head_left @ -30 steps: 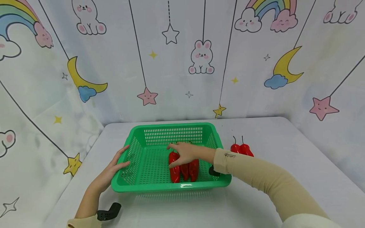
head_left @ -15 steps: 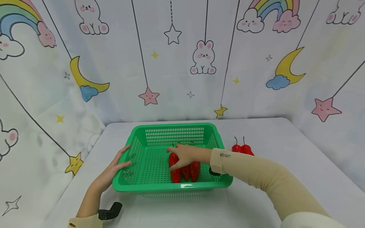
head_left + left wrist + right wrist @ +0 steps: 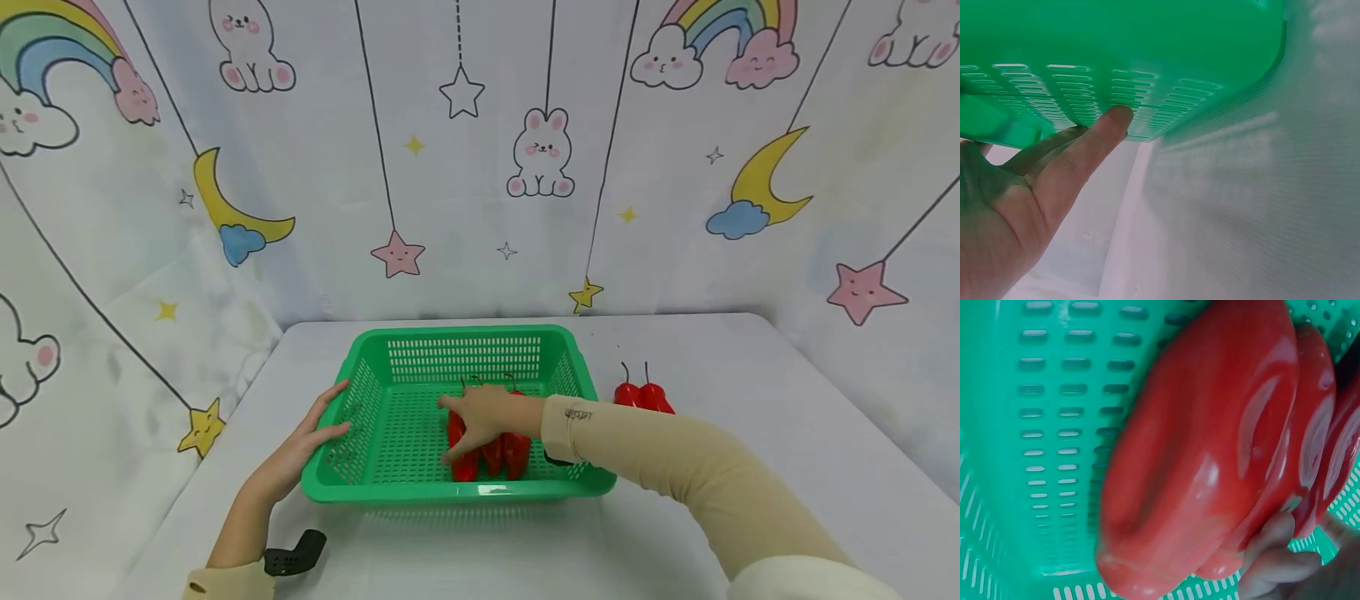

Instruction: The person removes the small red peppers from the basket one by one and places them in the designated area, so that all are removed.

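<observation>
Three red peppers (image 3: 516, 456) in the basket (image 3: 459, 494), right hand (image 3: 482, 419) over them

The basket sits on the table (image 3: 675, 525), the peppers lying side by side on its floor towards 5 o'clock, stems aimed at 12. Two more peppers (image 3: 652, 399) lie outside, beyond the 3 o'clock rim, partly hidden behind the right sleeve (image 3: 675, 454).

The right hand comes in over that rim, thumb and forefinger spread wide across the pepper on the 9 o'clock side. Whether it grips one, I cannot tell. The left hand (image 3: 294, 450) is at the basket's 9 o'clock side, open, its extended fingers touching the slotted wall (image 3: 1072, 94); its forearm enters from 7.
</observation>
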The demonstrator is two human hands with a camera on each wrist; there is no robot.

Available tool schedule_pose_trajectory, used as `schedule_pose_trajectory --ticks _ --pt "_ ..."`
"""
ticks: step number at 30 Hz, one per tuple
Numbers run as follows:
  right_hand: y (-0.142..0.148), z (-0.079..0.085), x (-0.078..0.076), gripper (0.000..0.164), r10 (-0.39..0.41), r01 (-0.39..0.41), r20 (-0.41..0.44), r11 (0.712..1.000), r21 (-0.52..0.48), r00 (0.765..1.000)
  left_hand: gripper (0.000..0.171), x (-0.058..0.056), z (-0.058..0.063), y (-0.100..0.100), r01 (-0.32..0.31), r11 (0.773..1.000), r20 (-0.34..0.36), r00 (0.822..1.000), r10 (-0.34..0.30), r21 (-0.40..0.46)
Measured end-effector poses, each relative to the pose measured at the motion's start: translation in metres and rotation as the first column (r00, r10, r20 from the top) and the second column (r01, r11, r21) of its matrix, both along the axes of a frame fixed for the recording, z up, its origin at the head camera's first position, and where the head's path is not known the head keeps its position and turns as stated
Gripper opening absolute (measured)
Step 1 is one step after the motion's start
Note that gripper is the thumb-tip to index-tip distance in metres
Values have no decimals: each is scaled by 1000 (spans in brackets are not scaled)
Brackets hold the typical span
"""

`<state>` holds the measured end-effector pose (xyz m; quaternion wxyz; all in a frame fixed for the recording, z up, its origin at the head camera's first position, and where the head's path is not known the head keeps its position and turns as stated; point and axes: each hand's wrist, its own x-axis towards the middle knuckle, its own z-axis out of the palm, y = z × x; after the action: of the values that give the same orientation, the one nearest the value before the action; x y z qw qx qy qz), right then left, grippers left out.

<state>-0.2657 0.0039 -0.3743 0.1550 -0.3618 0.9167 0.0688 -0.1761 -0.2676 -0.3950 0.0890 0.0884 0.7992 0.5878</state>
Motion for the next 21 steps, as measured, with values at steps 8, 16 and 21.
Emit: schedule_pose_trajectory --ticks 8,16,21 --pt "-7 -6 2 103 13 0 -96 992 127 995 63 -2 -1 1 13 1000 0 1000 -13 18" --pt "-10 -7 3 105 26 -1 -139 984 177 990 63 -1 0 0 10 1000 0 1000 -10 19" --pt "-12 -7 4 102 55 -27 -146 981 190 988 63 0 1 0 8 1000 -3 1000 -8 12"
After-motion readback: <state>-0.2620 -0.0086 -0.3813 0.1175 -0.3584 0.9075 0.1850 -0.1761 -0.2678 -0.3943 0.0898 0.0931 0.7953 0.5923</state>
